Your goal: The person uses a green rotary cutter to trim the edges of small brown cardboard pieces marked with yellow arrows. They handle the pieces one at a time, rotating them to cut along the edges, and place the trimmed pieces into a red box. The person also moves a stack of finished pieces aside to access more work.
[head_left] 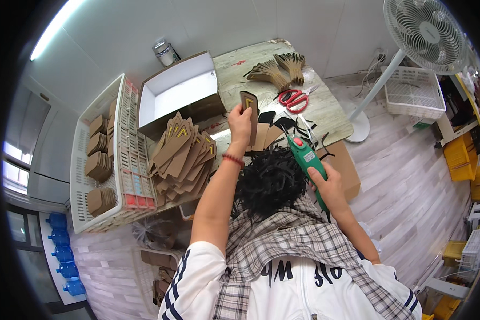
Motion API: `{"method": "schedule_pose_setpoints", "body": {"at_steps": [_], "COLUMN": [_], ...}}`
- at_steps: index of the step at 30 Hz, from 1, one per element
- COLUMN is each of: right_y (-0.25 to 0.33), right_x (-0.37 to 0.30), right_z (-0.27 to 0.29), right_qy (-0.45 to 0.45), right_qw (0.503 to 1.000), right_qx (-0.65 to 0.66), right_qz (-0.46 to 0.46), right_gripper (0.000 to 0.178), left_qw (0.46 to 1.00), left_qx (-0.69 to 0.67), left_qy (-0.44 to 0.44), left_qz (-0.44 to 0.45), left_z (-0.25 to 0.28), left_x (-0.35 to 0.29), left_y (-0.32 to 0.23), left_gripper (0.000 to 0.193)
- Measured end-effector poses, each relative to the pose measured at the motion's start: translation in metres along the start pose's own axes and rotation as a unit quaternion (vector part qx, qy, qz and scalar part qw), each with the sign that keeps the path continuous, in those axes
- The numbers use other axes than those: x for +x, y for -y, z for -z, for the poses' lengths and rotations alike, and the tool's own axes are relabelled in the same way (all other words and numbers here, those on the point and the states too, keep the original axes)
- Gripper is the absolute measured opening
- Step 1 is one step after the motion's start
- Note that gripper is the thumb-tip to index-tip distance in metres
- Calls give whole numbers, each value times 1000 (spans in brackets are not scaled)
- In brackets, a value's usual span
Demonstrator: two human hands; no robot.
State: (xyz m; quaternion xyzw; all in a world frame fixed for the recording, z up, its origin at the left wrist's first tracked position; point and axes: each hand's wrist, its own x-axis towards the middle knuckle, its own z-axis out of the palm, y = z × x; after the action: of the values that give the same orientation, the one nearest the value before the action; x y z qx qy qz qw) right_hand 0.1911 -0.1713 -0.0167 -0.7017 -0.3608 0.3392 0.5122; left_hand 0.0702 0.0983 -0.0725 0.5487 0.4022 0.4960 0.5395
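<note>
My left hand [240, 127], raised over the table's near edge, grips a flat brown strap-like piece [249, 102] with rounded corners, a dark edge and a yellow angled mark. In my right hand [330, 188] is a green handheld electric cutter [307, 158] with a red switch, its narrow tip pointing away from me, apart from the piece. A heap of black trimmed strips [272, 178] lies in front of my body. Left of my left arm is a loose pile of similar brown pieces [176, 152]. Red-handled scissors [294, 101] rest on the table beyond the cutter.
Fanned bundles of brown pieces [269, 74] sit at the table's far side. An open box [181, 88] stands behind the pile. A white plastic crate [130, 160] with more stacks is at the left. A standing fan [429, 33] rises at the right; yellow bins [460, 154] line the far right.
</note>
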Motion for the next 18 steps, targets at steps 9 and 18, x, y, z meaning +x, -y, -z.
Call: {"method": "schedule_pose_setpoints", "body": {"at_steps": [9,18], "right_y": [15,13], "right_x": [-8,-14], "right_z": [-22,-24], "right_qy": [29,42], "right_qw": [999,999], "right_qx": [-11,15], "right_qz": [35,27], "right_gripper": [30,30], "left_qw": [915,926], "left_qx": [-393,-353], "left_qy": [-59,-113], "left_qz": [69,75], "left_z": [8,2], "left_x": [-84,-104], "left_y": [-44,-56], "left_gripper": [6,7]}}
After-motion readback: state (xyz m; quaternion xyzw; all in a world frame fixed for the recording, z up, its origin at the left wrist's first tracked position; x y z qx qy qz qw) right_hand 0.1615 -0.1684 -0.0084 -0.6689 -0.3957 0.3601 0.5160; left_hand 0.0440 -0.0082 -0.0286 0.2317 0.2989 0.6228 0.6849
